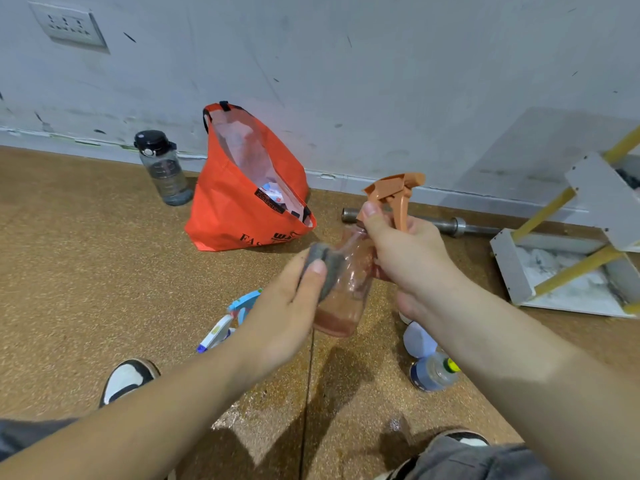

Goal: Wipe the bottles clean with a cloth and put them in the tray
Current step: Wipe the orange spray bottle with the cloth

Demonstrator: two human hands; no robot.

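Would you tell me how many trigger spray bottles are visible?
2: orange sprayer in the right hand; blue-white sprayer on the floor behind the left hand; others may be hidden.

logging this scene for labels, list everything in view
spray bottle: 1, clear orange, held up centre
cloth: 1, grey, pressed on the spray bottle's side
sprayer: 1, blue and white, floor, behind left hand
small bottles: 2, bluish, floor under right arm
bag: 1, orange, by the wall
water bottle: 1, dark, left of the bag
metal bar: 1, grey, floor along the wall
rack: 1, white with yellow rods, far right
socket: 1, white, wall top left
shoes: 2, black and white, bottom edge
left hand: 1, holds the cloth
right hand: 1, grips the spray bottle's neck
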